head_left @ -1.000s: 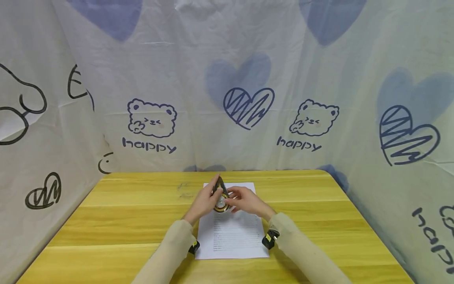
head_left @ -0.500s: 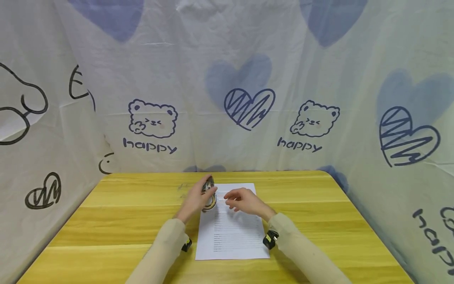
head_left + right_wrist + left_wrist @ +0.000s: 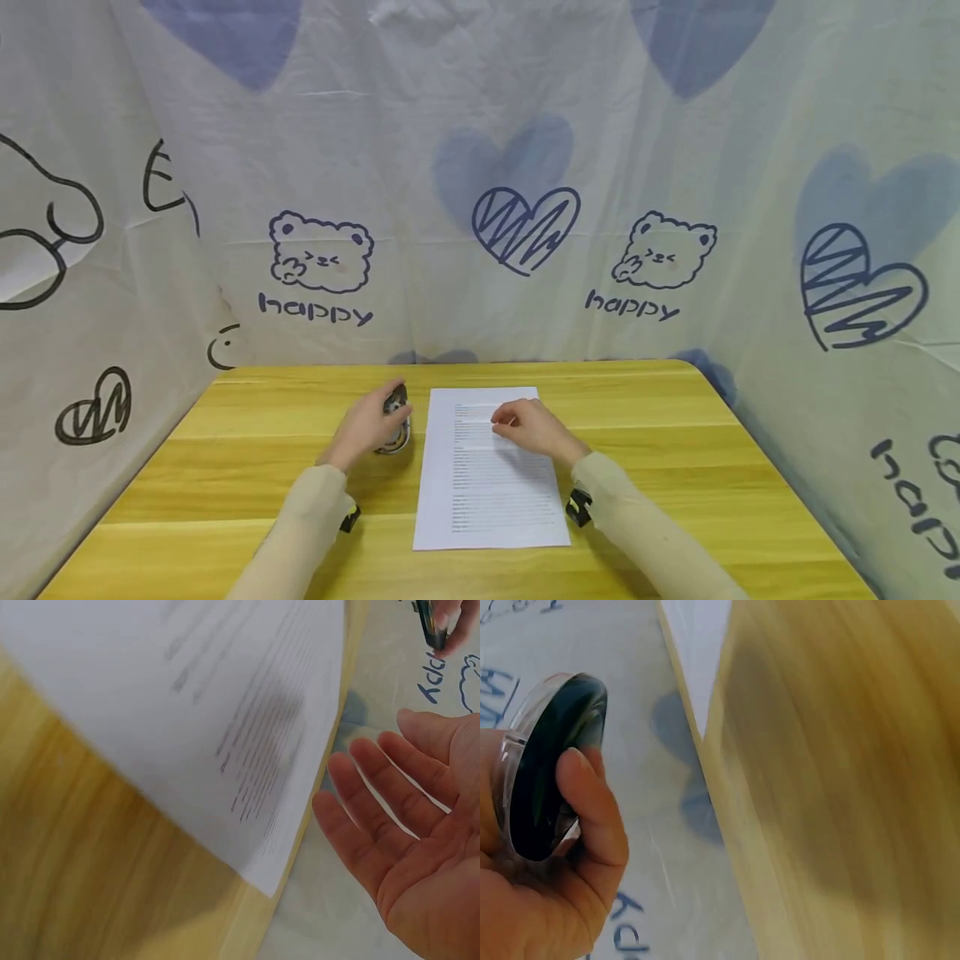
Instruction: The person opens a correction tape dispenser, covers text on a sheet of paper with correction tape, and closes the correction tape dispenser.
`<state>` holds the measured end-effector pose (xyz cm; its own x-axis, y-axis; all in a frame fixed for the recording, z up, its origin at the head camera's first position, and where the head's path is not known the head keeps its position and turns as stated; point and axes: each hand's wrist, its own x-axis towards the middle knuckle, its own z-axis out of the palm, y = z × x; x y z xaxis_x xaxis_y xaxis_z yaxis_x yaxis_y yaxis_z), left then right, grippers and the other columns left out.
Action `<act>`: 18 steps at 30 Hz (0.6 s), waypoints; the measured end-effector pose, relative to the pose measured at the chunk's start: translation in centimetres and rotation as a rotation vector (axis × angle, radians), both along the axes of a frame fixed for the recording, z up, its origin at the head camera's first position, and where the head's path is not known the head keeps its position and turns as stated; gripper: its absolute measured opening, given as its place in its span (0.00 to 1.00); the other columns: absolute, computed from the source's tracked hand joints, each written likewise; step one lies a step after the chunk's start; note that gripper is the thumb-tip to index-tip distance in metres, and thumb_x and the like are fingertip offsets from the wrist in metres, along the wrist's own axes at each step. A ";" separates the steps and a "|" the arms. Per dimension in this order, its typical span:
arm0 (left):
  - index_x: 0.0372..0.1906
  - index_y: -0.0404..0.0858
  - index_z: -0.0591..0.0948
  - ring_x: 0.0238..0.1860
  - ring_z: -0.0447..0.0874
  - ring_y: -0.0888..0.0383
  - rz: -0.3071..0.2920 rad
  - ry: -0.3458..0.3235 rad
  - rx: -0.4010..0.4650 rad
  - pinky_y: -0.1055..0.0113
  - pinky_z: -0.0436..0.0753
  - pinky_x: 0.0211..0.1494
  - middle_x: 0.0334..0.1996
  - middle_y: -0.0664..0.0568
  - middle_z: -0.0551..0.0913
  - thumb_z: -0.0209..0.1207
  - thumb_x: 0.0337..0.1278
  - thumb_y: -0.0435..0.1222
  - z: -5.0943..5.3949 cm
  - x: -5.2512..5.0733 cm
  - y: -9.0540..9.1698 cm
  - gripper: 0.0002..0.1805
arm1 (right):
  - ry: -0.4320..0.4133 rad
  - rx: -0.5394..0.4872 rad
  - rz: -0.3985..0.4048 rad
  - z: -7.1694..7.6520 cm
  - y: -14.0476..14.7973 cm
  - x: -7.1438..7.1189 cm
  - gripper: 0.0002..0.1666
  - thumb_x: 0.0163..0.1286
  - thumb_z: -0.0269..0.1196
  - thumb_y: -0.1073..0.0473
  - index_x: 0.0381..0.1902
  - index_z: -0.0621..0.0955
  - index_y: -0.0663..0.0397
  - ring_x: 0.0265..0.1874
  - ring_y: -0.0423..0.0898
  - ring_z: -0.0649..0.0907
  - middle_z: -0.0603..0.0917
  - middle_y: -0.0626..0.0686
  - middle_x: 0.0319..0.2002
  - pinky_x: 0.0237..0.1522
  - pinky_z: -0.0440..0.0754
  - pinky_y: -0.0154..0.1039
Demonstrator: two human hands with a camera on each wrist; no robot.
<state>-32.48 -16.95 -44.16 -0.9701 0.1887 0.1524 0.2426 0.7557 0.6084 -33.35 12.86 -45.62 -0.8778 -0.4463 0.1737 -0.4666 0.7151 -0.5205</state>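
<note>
My left hand (image 3: 369,425) grips a dark, teardrop-shaped object (image 3: 397,421) with a clear glossy edge and a pale, gold-ringed round part. It is held above the table, left of a printed paper sheet (image 3: 487,492). Seen from the left wrist, the object (image 3: 544,765) sits between the thumb and the other fingers, its dark side toward the camera. Over the sheet's upper right part hovers my right hand (image 3: 531,427). The right wrist view shows this hand (image 3: 420,832) with a bare palm and loosely bent, spread fingers, nothing in it.
The sheet lies flat on a yellow wood-grain table (image 3: 675,467). White cloth (image 3: 420,167) printed with hearts and bears hangs behind the table and along both sides. A small black device (image 3: 579,507) is strapped to the right wrist.
My left hand has carried the dark object leftward off the paper, away from my right hand. The right hand has let go of the object and shifted slightly right.
</note>
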 end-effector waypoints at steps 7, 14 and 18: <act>0.74 0.40 0.63 0.65 0.70 0.34 0.021 -0.092 -0.110 0.39 0.74 0.61 0.68 0.34 0.69 0.53 0.70 0.47 0.8 0.0 -4.2 0.33 | 0.000 0.040 -0.072 -0.2 0.6 -0.1 0.11 0.69 0.63 0.56 0.45 0.86 0.55 0.35 0.42 0.82 0.86 0.47 0.36 0.39 0.81 0.40; 0.75 0.34 0.60 0.66 0.66 0.28 0.070 -0.159 -0.236 0.34 0.70 0.62 0.68 0.29 0.66 0.51 0.72 0.45 1.0 0.4 -7.4 0.33 | 0.007 0.049 -0.091 -0.3 0.8 -0.2 0.09 0.69 0.64 0.57 0.43 0.86 0.54 0.33 0.41 0.82 0.86 0.47 0.34 0.37 0.80 0.39; 0.74 0.30 0.59 0.65 0.65 0.27 0.122 -0.220 -0.293 0.32 0.70 0.60 0.68 0.27 0.64 0.50 0.72 0.44 0.8 0.7 -9.2 0.34 | 0.011 0.055 -0.097 -0.1 0.9 0.0 0.07 0.68 0.64 0.57 0.41 0.86 0.52 0.32 0.40 0.81 0.86 0.47 0.33 0.36 0.80 0.38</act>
<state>-31.79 -26.18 -43.32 -0.9917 0.0744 -0.1049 0.0278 0.9204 0.3901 -33.39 13.77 -45.75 -0.9155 -0.3685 0.1613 -0.3994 0.7848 -0.4740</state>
